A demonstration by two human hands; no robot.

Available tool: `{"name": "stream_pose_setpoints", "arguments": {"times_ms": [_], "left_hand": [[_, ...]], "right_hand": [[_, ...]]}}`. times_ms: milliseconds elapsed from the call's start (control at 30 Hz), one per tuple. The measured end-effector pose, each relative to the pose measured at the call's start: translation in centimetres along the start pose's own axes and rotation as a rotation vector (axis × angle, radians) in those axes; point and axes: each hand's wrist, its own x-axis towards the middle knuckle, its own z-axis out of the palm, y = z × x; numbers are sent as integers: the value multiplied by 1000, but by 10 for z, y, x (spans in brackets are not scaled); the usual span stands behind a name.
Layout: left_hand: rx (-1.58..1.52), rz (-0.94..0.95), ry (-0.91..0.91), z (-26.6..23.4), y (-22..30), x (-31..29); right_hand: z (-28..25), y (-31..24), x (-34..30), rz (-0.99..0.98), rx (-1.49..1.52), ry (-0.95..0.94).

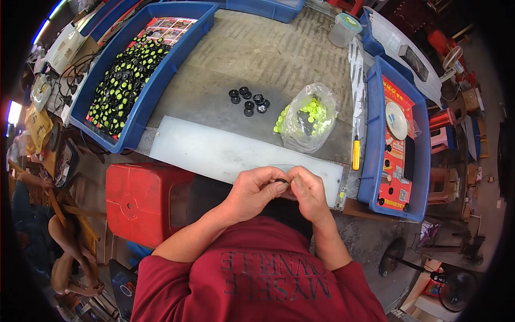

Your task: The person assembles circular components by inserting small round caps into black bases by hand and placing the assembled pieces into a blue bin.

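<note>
Left hand [256, 192]: grip pinched on one small black round piece [280, 181], near edge of white board [214, 149]; right hand [308, 194]: fingertips alongside, hold unclear from here. Beyond, on the surface [257, 51]: black wheels [249, 105], clear bag [307, 140] with yellow-green discs [313, 110].

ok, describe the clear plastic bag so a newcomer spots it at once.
On the big grey worktop, find the long white board along the near edge. By the far side of its right half sits a crumpled, see-through plastic bag. Its bright yellow-green pieces set it apart from the cluster of black round pieces to its left.
</note>
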Motion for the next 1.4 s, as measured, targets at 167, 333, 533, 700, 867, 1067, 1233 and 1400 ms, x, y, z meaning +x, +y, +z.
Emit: {"name": "stream_pose_setpoints", "arguments": {"times_ms": [167, 333, 533, 700, 867, 1067, 1233, 1400], "left_hand": [[522, 267, 17, 11, 8, -5], [517, 214, 1, 12, 5, -5], [519, 289, 37, 14, 2, -5], [524, 146, 36, 10, 1, -3], [158, 12, 47, -6, 6, -2], [283, 156, 361, -55, 55, -14], [829, 333, 680, -128, 107, -20], [1370, 321, 943, -188, 157, -25]], "right_hand": [[9, -12, 7, -278, -493, 63], [12, -8, 7, -425, -638, 126], [11, -8, 7, -434, -614, 140], [13, -9, 7, -299, -450, 146], [7, -12, 5, -224, -323, 132], [-3, 0, 6, -188, -452, 168], [-2, 5, 8, -269, -502, 156], [1, 2, 8, -276, -495, 144]]}}
